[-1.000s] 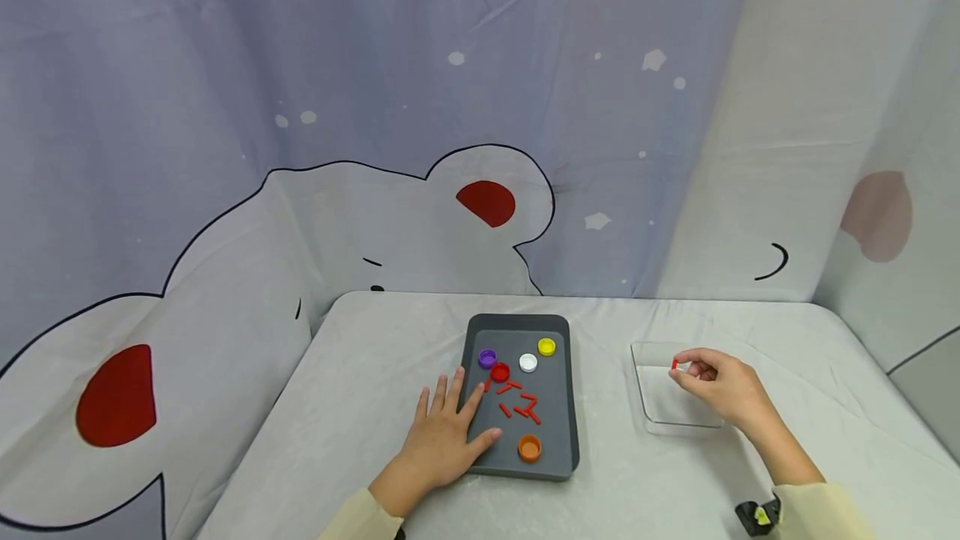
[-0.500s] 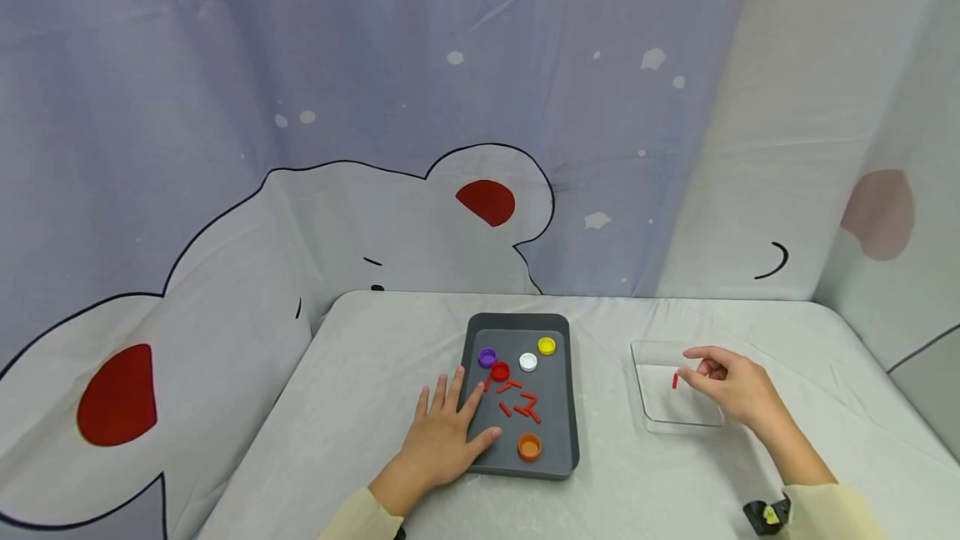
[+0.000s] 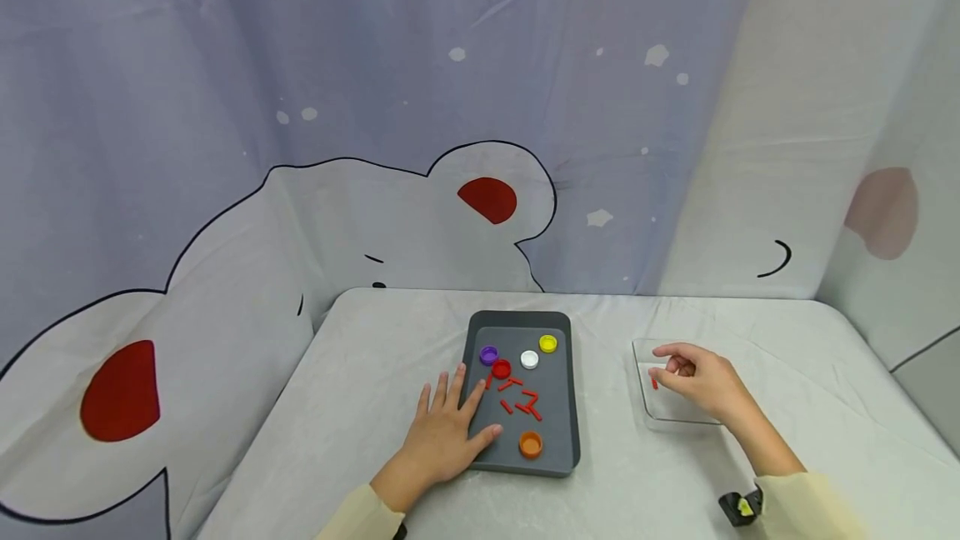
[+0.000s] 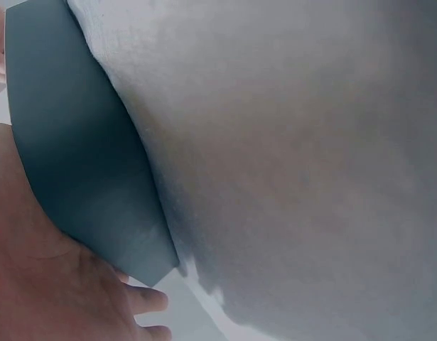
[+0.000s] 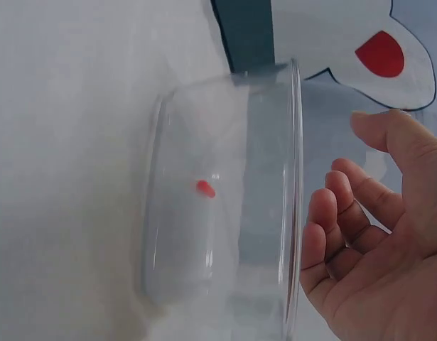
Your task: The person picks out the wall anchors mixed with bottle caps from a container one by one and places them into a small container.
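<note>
My left hand (image 3: 438,440) lies with spread fingers over the left edge of a dark grey tray (image 3: 558,407). On the tray are several short red sticks (image 3: 507,407), with red (image 3: 501,369), purple (image 3: 489,356), white (image 3: 529,359), yellow (image 3: 548,343) and orange (image 3: 530,444) round cups. My right hand (image 3: 705,382) hovers over a clear plastic box (image 3: 678,420), thumb and index finger apart with nothing between them. Inside the box, below the thumb, is one red stick (image 5: 205,188). The left wrist view shows the left palm (image 4: 55,291) beside the tray's outer wall.
A white cloth covers the table (image 3: 360,357). Behind it hangs a printed curtain (image 3: 360,65), with another side panel at the right. The tray and the box stand apart, with tablecloth between them.
The right hand has let go of the red stick, which dropped into the box. That hand then moved a little to the left. The left hand has stayed on the tray edge.
</note>
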The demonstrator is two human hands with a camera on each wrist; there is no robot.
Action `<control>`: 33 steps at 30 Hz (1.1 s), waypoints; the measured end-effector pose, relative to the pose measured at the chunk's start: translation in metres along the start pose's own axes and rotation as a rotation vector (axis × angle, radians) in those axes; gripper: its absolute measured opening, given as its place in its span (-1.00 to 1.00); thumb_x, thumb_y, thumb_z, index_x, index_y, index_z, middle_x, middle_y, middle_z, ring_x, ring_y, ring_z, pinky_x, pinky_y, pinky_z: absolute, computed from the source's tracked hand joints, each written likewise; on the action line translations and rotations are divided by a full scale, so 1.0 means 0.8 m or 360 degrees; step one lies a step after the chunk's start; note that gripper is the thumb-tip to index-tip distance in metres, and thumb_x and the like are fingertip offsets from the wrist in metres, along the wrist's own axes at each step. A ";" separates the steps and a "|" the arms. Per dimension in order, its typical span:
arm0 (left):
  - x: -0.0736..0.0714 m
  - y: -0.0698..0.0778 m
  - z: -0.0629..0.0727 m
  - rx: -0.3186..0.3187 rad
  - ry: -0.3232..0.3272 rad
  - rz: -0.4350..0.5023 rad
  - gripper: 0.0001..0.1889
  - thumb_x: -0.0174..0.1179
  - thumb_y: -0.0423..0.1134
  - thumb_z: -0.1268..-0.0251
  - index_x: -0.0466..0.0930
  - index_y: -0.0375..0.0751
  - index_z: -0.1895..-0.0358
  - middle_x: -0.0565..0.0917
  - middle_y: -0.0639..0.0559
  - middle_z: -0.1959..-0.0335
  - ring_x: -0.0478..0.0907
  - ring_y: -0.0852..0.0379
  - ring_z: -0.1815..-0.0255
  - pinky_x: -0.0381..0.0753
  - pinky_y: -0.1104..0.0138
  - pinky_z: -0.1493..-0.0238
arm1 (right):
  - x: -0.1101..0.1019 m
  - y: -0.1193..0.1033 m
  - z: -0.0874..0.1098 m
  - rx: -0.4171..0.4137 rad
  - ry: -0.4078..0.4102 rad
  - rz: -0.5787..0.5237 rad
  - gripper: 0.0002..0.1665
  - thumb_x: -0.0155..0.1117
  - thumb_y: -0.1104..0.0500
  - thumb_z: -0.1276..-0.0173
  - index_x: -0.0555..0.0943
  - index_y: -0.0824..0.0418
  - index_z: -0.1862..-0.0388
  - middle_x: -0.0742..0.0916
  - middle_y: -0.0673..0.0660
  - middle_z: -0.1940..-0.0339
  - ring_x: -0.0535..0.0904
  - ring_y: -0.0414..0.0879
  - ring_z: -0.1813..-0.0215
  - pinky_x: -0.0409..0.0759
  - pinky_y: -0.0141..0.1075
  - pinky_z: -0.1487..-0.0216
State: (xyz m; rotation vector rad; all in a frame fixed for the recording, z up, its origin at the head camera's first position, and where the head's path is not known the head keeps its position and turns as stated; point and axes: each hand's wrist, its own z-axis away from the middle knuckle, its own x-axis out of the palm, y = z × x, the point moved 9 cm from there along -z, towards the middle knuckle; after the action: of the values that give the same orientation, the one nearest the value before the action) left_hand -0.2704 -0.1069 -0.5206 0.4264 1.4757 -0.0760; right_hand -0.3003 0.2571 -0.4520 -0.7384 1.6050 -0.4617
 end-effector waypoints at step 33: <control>-0.002 0.001 0.001 -0.0003 0.0005 -0.0008 -0.17 -0.14 0.44 -0.44 0.19 0.01 -0.60 -0.05 -0.21 -0.66 -0.12 -0.38 -0.63 -0.16 -0.27 -0.52 | 0.127 -0.121 -0.025 -0.0478 -0.0453 -0.0256 -0.66 0.52 0.11 -0.26 0.71 0.23 0.05 0.62 -0.03 0.33 0.48 -0.28 0.32 0.52 -0.40 0.27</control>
State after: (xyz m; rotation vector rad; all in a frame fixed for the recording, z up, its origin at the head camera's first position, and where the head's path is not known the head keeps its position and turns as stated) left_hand -0.2694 -0.1070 -0.5189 0.4215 1.4797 -0.0777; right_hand -0.3055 0.1157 -0.4571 -1.1151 1.3653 -0.2177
